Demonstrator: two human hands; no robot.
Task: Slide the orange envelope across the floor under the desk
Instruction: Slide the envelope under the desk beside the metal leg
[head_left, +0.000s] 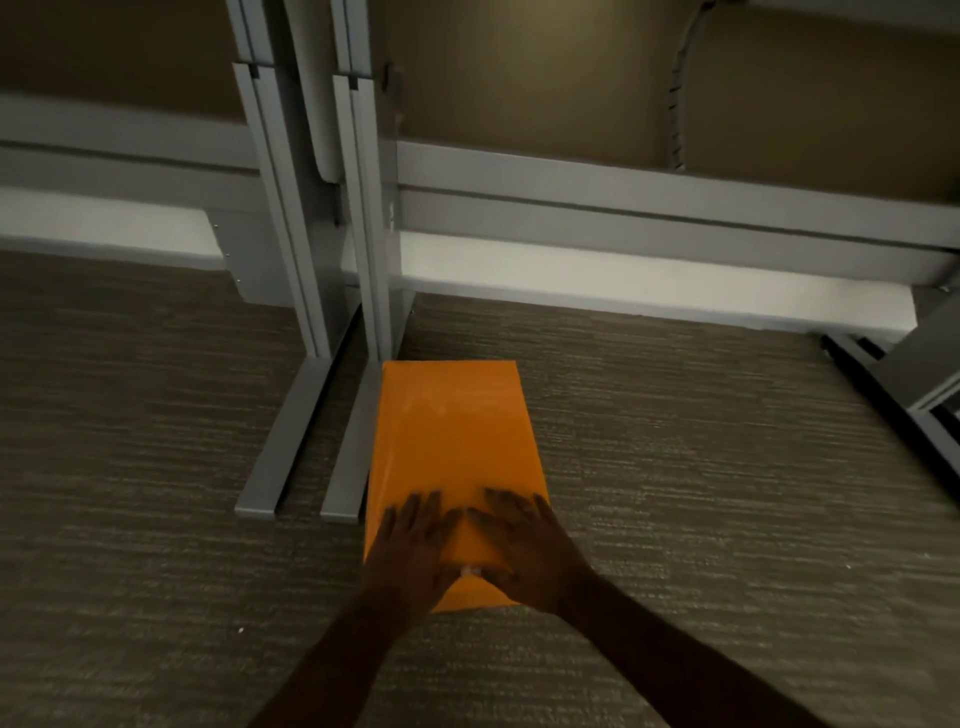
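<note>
An orange envelope (454, 441) lies flat on the grey carpet, its long side pointing away from me toward the wall under the desk. My left hand (413, 545) and my right hand (524, 545) both rest palm-down on its near end, fingers spread, thumbs almost touching. The hands cover the envelope's near part; its near edge shows between my wrists. Neither hand grips it. The envelope's left edge runs right beside a desk foot.
Two grey metal desk legs with long flat feet (348, 452) (278, 452) stand left of the envelope. A grey rail and white baseboard (623, 283) run along the wall beyond. A dark frame (893, 395) sits at the right. A cable conduit (675, 104) hangs at the back.
</note>
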